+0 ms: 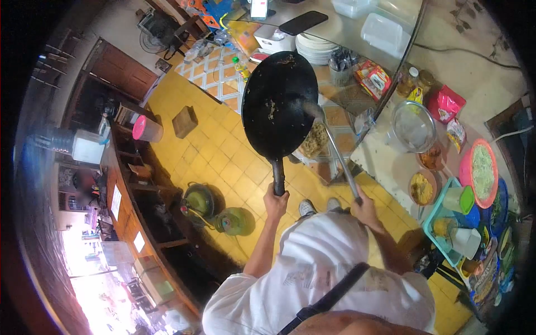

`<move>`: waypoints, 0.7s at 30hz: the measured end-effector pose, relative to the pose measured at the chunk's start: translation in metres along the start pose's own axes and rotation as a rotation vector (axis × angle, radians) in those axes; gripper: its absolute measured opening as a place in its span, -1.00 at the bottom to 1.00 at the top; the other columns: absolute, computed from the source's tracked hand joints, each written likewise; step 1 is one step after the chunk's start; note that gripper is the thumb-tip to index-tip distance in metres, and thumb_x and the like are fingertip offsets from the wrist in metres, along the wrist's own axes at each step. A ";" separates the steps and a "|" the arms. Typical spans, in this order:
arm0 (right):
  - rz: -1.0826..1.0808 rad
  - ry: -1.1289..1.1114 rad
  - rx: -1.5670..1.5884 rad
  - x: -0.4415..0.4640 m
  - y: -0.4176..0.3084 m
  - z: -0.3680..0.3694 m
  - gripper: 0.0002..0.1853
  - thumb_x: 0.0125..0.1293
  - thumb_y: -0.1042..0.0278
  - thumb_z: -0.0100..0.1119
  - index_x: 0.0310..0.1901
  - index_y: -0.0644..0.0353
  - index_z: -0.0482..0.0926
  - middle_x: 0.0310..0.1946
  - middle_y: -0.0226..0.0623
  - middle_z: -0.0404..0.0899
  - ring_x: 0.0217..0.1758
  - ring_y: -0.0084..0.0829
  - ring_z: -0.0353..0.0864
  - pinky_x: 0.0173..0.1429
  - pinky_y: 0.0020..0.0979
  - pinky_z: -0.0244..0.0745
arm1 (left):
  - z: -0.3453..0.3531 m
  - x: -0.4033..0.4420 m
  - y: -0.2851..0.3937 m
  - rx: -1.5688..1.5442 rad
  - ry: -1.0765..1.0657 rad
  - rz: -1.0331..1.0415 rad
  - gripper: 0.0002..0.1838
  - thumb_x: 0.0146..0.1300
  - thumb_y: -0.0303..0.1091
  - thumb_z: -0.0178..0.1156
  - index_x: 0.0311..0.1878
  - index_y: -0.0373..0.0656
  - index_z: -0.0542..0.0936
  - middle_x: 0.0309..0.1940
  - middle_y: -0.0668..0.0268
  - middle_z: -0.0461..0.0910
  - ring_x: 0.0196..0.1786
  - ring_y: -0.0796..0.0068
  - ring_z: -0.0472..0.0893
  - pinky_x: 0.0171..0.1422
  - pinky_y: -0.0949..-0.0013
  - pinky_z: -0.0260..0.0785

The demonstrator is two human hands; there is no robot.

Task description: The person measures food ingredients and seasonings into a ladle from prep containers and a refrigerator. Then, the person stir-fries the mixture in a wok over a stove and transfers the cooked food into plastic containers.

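Note:
My left hand (276, 202) is closed round the handle of a black wok (279, 100). The wok is held up and tilted, its inside facing me with a few food scraps stuck to it. In my right hand (364, 209) is the handle of a long metal wok spatula (338, 148). Its head is blurred at the wok's right rim. Just below that rim lies a heap of cooked food (316, 140) on the tiled counter side; what it rests on is partly hidden by the wok.
Behind the wok are stacked plates (314, 49), a cup of cutlery (341, 66) and a phone (303, 22). To the right stand a strainer (413, 127), bowls of food and a teal basket (434, 228). Gas cylinders (234, 221) stand on the yellow floor at left.

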State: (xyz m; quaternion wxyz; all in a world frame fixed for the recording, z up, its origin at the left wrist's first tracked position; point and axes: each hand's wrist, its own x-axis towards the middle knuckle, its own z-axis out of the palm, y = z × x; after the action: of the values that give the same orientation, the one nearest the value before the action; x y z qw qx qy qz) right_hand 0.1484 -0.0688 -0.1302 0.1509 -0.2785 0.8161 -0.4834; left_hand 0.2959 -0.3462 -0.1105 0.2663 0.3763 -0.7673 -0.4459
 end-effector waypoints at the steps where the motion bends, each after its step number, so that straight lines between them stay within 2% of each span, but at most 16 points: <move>1: -0.081 0.067 0.121 0.015 -0.005 0.023 -0.36 0.17 0.52 0.06 0.34 0.09 0.21 -0.55 -0.17 0.40 -0.53 -0.45 0.46 -0.42 -0.42 0.40 | -0.001 -0.001 -0.001 0.021 0.006 0.041 -0.68 -0.10 -0.43 0.23 -0.22 -0.28 0.46 -0.65 0.33 0.36 -0.61 0.54 0.32 -0.51 0.39 0.22; 3: -0.169 0.130 0.240 0.037 -0.035 0.053 -0.36 0.17 0.51 0.07 0.33 0.11 0.22 -0.57 -0.19 0.38 -0.53 -0.52 0.44 -0.43 -0.49 0.37 | -0.005 -0.003 0.008 0.060 -0.018 0.021 -0.66 -0.11 -0.41 0.24 -0.20 -0.28 0.46 -0.64 0.29 0.38 -0.60 0.50 0.35 -0.49 0.37 0.24; 5: 0.235 -0.143 0.639 0.042 -0.082 0.052 -0.39 0.17 0.50 0.09 0.31 0.15 0.25 -0.51 -0.12 0.46 -0.52 -0.50 0.45 -0.41 -0.45 0.39 | -0.007 -0.002 0.014 0.096 -0.038 0.001 -0.64 -0.12 -0.40 0.24 -0.19 -0.28 0.47 -0.63 0.25 0.40 -0.60 0.45 0.38 -0.47 0.35 0.27; 6: 0.228 -0.149 0.632 0.044 -0.073 0.054 -0.39 0.17 0.50 0.09 0.31 0.15 0.25 -0.51 -0.12 0.46 -0.52 -0.50 0.45 -0.41 -0.45 0.39 | -0.006 0.000 0.016 0.106 -0.032 0.003 -0.64 -0.12 -0.41 0.25 -0.19 -0.27 0.47 -0.63 0.19 0.41 -0.59 0.36 0.41 -0.45 0.31 0.29; 7: -0.081 -0.038 0.356 0.044 -0.051 0.056 -0.36 0.17 0.50 0.10 0.33 0.11 0.21 -0.52 -0.10 0.47 -0.51 -0.41 0.48 -0.40 -0.40 0.42 | -0.007 0.001 0.016 0.115 -0.026 0.005 -0.65 -0.12 -0.42 0.25 -0.18 -0.25 0.47 -0.63 0.13 0.42 -0.58 0.26 0.43 -0.42 0.27 0.31; 8: -0.389 0.071 0.073 0.043 -0.033 0.053 -0.32 0.16 0.51 0.10 0.35 0.07 0.17 -0.52 -0.08 0.49 -0.51 -0.32 0.51 -0.39 -0.35 0.45 | -0.007 0.002 0.016 0.107 -0.014 0.002 -0.65 -0.12 -0.42 0.25 -0.18 -0.25 0.47 -0.63 0.13 0.42 -0.58 0.26 0.43 -0.42 0.27 0.31; 9: -0.352 0.038 -0.125 0.035 -0.015 0.041 -0.29 0.15 0.51 0.10 0.37 -0.03 0.13 -0.47 -0.01 0.52 -0.47 -0.11 0.53 -0.36 -0.25 0.47 | -0.008 0.004 0.016 0.116 -0.006 0.017 -0.65 -0.12 -0.43 0.25 -0.19 -0.25 0.48 -0.63 0.13 0.42 -0.58 0.26 0.43 -0.42 0.27 0.31; 11: -0.223 -0.055 -0.518 0.017 0.020 0.009 -0.28 0.15 0.49 0.09 0.37 -0.11 0.15 -0.44 0.03 0.53 -0.42 -0.03 0.54 -0.35 -0.22 0.47 | -0.012 0.006 0.016 0.124 0.010 0.028 -0.66 -0.11 -0.43 0.25 -0.19 -0.25 0.48 -0.63 0.13 0.42 -0.58 0.25 0.44 -0.42 0.27 0.31; 13: -0.091 -0.032 -0.659 -0.009 0.027 -0.016 -0.34 0.14 0.47 0.07 0.34 -0.04 0.22 -0.47 0.03 0.53 -0.45 -0.09 0.55 -0.38 -0.20 0.45 | -0.015 0.003 0.014 0.084 -0.017 -0.022 -0.66 -0.11 -0.42 0.25 -0.20 -0.26 0.48 -0.63 0.13 0.42 -0.57 0.24 0.44 -0.41 0.26 0.32; 14: -0.095 -0.042 -0.668 -0.011 0.023 -0.018 -0.34 0.14 0.47 0.07 0.34 -0.04 0.22 -0.47 0.03 0.53 -0.45 -0.09 0.55 -0.38 -0.20 0.45 | -0.016 -0.001 0.014 0.077 -0.013 -0.033 -0.66 -0.11 -0.42 0.25 -0.20 -0.26 0.48 -0.63 0.13 0.42 -0.57 0.24 0.44 -0.41 0.26 0.32; 16: -0.098 0.074 -0.331 -0.014 0.014 -0.015 -0.32 0.13 0.48 0.07 0.35 0.03 0.19 -0.54 0.03 0.50 -0.49 -0.09 0.54 -0.38 -0.23 0.44 | -0.018 0.000 0.015 0.085 -0.052 -0.061 -0.65 -0.11 -0.41 0.25 -0.19 -0.27 0.48 -0.63 0.11 0.43 -0.56 0.24 0.45 -0.41 0.26 0.32; 18: -0.038 0.086 -0.142 0.004 -0.015 0.008 -0.32 0.12 0.49 0.06 0.34 0.09 0.18 -0.56 0.06 0.47 -0.52 -0.08 0.54 -0.38 -0.27 0.44 | -0.020 -0.004 0.010 0.078 -0.059 -0.052 -0.64 -0.12 -0.39 0.25 -0.18 -0.27 0.48 -0.62 0.11 0.43 -0.56 0.24 0.45 -0.40 0.25 0.32; 21: -0.094 0.113 -0.065 0.033 -0.028 0.044 -0.31 0.12 0.49 0.05 0.35 0.09 0.16 -0.52 0.09 0.48 -0.48 -0.08 0.55 -0.36 -0.29 0.42 | -0.016 -0.007 0.003 0.071 -0.068 -0.037 -0.62 -0.13 -0.37 0.26 -0.18 -0.28 0.48 -0.62 0.09 0.43 -0.55 0.24 0.44 -0.39 0.24 0.32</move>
State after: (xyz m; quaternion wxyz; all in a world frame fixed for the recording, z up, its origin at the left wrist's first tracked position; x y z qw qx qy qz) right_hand 0.1532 -0.1301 -0.1258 0.0727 -0.2935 0.8245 -0.4783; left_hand 0.3111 -0.3471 -0.1012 0.2184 0.3845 -0.7839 -0.4359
